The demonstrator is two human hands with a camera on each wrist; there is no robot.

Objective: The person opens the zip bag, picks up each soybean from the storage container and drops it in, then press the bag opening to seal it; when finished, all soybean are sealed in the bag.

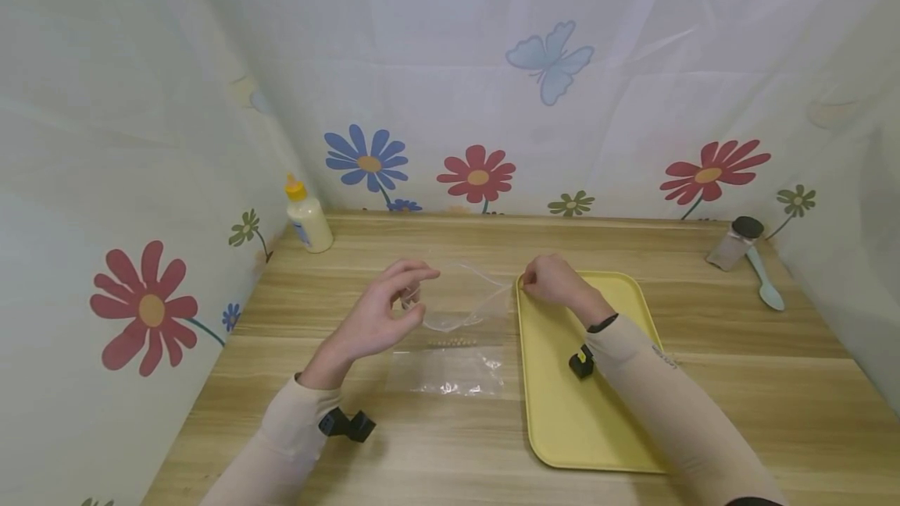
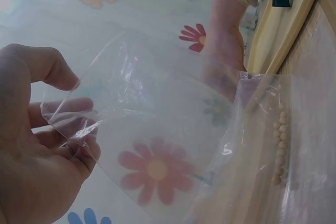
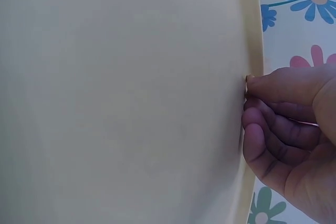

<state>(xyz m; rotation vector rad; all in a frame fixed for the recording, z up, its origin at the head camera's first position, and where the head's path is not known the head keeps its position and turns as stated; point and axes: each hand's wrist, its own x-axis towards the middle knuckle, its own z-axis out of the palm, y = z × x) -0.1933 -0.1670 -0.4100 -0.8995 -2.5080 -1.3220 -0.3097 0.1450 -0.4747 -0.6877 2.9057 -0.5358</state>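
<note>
My left hand (image 1: 373, 318) holds a clear plastic bag (image 1: 460, 373) by its rim, the lower fingers curled at the film and the mouth spread. Its bottom lies on the table, with several small round tan pieces, like dried beans (image 2: 281, 142), in a row inside. My right hand (image 1: 557, 283) is at the far left corner of a yellow tray (image 1: 569, 428). In the right wrist view its thumb and forefinger pinch a tiny tan piece (image 3: 250, 78) by the tray's rim; the fingertips mostly hide it.
A glue bottle (image 1: 309, 221) with an orange cap stands at the back left of the wooden table (image 1: 436, 443). At the back right are a black-lidded jar (image 1: 734, 244) and a pale blue spoon (image 1: 766, 287). Flowered curtains (image 1: 422, 61) enclose the table's back and sides.
</note>
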